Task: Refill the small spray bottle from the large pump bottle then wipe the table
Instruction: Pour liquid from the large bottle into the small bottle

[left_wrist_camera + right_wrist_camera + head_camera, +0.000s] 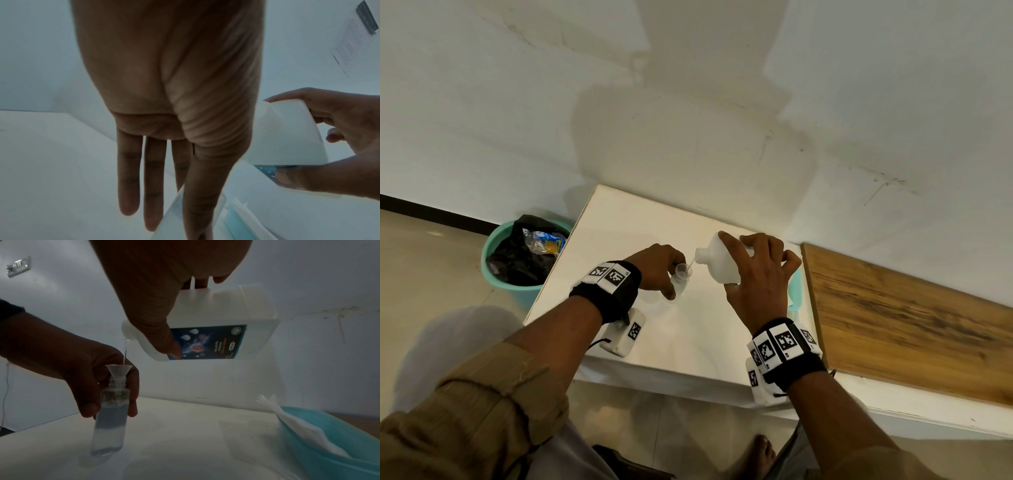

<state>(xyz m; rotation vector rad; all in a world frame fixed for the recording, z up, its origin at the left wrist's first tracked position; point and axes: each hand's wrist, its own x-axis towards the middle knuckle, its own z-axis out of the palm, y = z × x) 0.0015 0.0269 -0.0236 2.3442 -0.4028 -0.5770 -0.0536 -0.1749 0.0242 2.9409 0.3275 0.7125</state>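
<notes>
Left hand (659,270) reaches forward from a rolled sleeve (493,394), thumb and fingers curled round the small spray bottle (110,423), gripping it near its shoulder; the bottle stands on the white desk (688,329), long axis nearly upright and leaning a little, neck up, with a small clear funnel (118,369) seated in its open mouth; clear liquid fills it to just below the shoulder; right hand (760,274) comes in just beside it and higher, fingers over the top and thumb pressed on the label, gripping the large white bottle (218,326); that bottle is tipped, long axis near level, its open neck pointing left and down over the funnel; a thin stream (125,352) falls from neck to funnel; farther right on the desk lies a teal tissue pack (333,439) with a white sheet (296,423) sticking out; beyond the desk's left edge, on the floor, a teal bin (517,260); behind, the wall (688,102).
</notes>
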